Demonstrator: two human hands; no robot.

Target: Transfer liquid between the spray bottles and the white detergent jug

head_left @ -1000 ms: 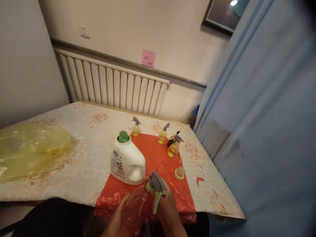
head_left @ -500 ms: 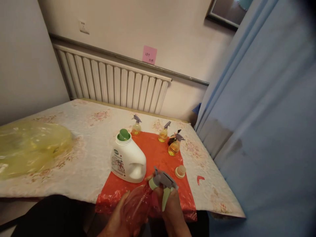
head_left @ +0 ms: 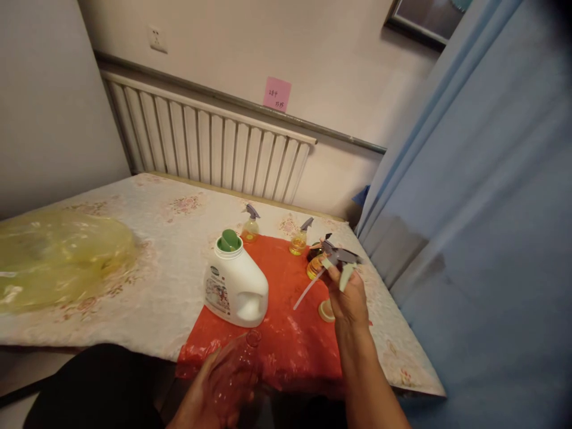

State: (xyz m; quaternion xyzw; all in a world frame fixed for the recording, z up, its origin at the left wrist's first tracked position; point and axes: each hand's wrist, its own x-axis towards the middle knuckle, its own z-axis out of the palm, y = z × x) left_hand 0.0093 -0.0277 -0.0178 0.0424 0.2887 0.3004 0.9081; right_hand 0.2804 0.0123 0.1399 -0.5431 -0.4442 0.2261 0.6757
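My left hand (head_left: 201, 390) is wrapped around the body of a clear bottle (head_left: 235, 372), its open neck tilted away from me and to the right; my right hand (head_left: 351, 298), farther out, grips the grey-and-green spray head (head_left: 343, 257), its dip tube (head_left: 308, 289) pointing back toward the bottle. I judge the bottle light, smooth and a bit slippery, its wall likely to give under a squeeze, so best held round the belly; the head should be light and stiff, good to take by its collar, with the tube bendy. Just ahead of my left hand stands the white jug (head_left: 236, 286) on the red sheet (head_left: 286, 333), and past my right hand are yellow-filled spray bottles (head_left: 298, 241). Half a second ago the head was at the bottle's neck, my hands close together; now it is clear, tube out, my right hand well apart.
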